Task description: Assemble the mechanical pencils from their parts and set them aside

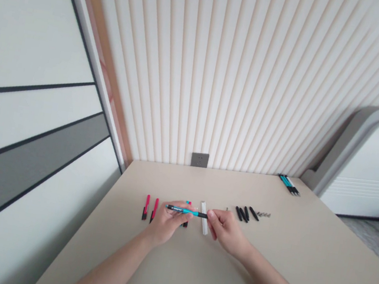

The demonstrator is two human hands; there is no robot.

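Note:
A blue pen (184, 211) with black ends lies level between my two hands above the table. My left hand (167, 224) is closed round its blue barrel. At the pen's black right end, the fingers of my right hand (226, 230) pinch it. Just behind lie clear and white thin sticks (204, 217), perhaps refills. Pink and black pen barrels (146, 206) rest to the left, some partly hidden by my left hand. To the right are several black grip pieces (243, 213), with small coiled springs (264, 215) beside them.
Several pens (289, 185), blue and white with black tips, lie together at the table's back right corner. A dark socket (200, 159) sits on the ribbed wall behind the table (169, 179). A white cabinet (26, 136) stands left, a pale headboard (374, 165) right.

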